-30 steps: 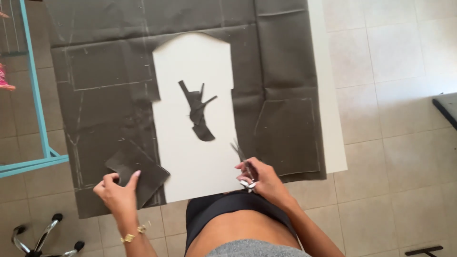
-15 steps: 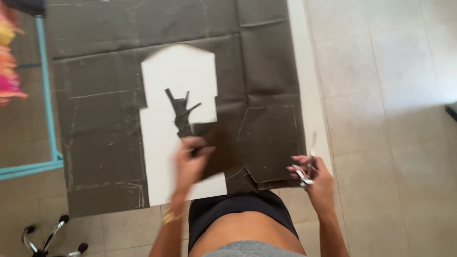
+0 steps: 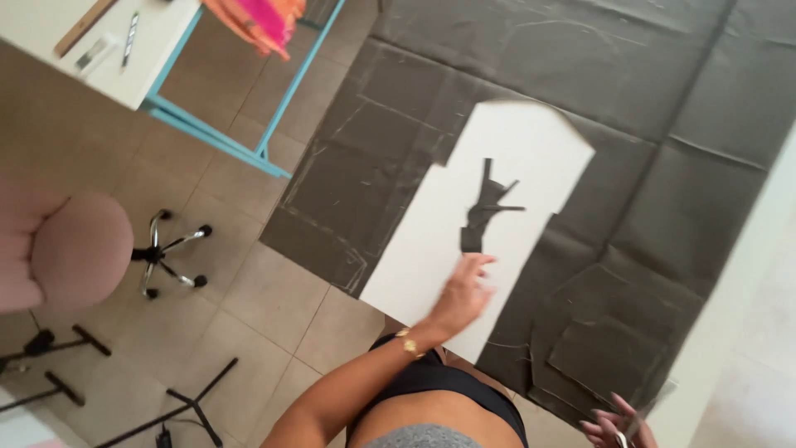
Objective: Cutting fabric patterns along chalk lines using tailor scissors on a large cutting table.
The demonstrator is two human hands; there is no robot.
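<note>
A large sheet of dark grey fabric (image 3: 630,116) is spread flat over a white cutting table (image 3: 738,315), so that the faint chalk outlines drawn on it stay readable and undistorted; its left part hangs past the table's near-left corner above the tiled floor (image 3: 249,290). A tall opening with an arched top has been cut out of the middle of the fabric, and the bare white surface is shown through it. Inside that opening a small dark fabric scrap (image 3: 487,207), jagged and branching, is left lying towards the far end. The left hand (image 3: 464,290) is stretched out with the fingers spread and loose, nothing being gripped; its fingertips are just beside the near end of the scrap, though actual contact cannot be told. A gold bracelet (image 3: 406,343) is worn at that wrist. The right hand (image 3: 618,427) is kept low at the table's near edge, closed around what appears to be a pair of scissors (image 3: 643,415), of which only a pale blurred blade is seen. A cut panel of the same fabric (image 3: 605,353) rests on the sheet near that hand. No packages or labels are visible; on a white side desk with a turquoise frame (image 3: 108,50) at the upper left, a wooden ruler (image 3: 87,25) and a pen (image 3: 130,37) are laid, and pink-orange cloth (image 3: 257,21) is draped over its far end. A pink chair (image 3: 70,249) stands below it.
</note>
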